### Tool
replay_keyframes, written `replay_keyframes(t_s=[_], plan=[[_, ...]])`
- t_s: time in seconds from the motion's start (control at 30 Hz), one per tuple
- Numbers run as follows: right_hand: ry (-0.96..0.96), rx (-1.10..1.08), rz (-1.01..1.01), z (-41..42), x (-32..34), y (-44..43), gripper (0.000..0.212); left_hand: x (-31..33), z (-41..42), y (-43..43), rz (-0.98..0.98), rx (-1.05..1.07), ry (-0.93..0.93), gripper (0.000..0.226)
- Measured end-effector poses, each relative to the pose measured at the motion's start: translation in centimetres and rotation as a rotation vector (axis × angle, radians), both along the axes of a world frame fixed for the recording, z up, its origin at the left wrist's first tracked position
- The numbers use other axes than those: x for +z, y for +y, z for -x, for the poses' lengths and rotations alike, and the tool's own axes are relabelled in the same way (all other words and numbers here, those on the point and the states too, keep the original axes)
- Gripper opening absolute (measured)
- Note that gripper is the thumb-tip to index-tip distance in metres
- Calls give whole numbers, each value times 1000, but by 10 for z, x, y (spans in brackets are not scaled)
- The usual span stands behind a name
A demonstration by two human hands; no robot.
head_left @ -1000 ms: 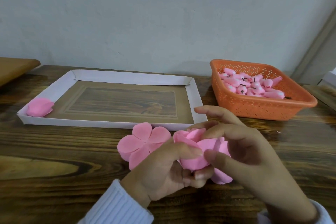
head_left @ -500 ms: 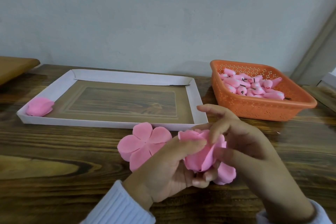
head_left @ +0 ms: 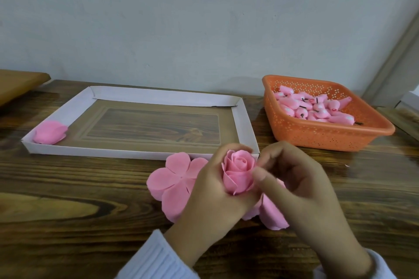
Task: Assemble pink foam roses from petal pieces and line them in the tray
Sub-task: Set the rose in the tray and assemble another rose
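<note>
Here the left grip clasps the pink rose; the right grip pinches its right edge, tray just beyond both.

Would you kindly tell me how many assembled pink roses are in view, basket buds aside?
2: one rose lies in the tray's near-left corner; the other rose sits in the left hand, right hand pinching its edge.

No legible text or labels anywhere.

wooden table: tray, basket, petals
</note>
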State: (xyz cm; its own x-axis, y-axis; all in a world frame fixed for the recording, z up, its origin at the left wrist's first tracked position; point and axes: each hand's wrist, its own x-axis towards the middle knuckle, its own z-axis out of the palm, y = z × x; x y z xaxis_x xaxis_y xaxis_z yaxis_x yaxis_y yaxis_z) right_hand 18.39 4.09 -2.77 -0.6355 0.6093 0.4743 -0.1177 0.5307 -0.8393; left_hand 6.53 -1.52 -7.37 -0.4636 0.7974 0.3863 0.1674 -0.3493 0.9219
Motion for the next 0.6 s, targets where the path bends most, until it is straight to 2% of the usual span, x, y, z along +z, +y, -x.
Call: replay_keyframes(t_s=[0.13,0.27,0.4,0.6], plan=[[-20,-6,-148,1,-3,-1,24,-1,0,2,25,2,-30,32],[-15,-77,-225,0,-4,3,22,4,3,-7,81,-157,-27,48],[-72,-85,-326,-3,0,6,9,8,7,-10,146,-310,-145,49],[-76,-65,-319,-4,2,7,24,13,7,-11,78,-480,-411,38]])
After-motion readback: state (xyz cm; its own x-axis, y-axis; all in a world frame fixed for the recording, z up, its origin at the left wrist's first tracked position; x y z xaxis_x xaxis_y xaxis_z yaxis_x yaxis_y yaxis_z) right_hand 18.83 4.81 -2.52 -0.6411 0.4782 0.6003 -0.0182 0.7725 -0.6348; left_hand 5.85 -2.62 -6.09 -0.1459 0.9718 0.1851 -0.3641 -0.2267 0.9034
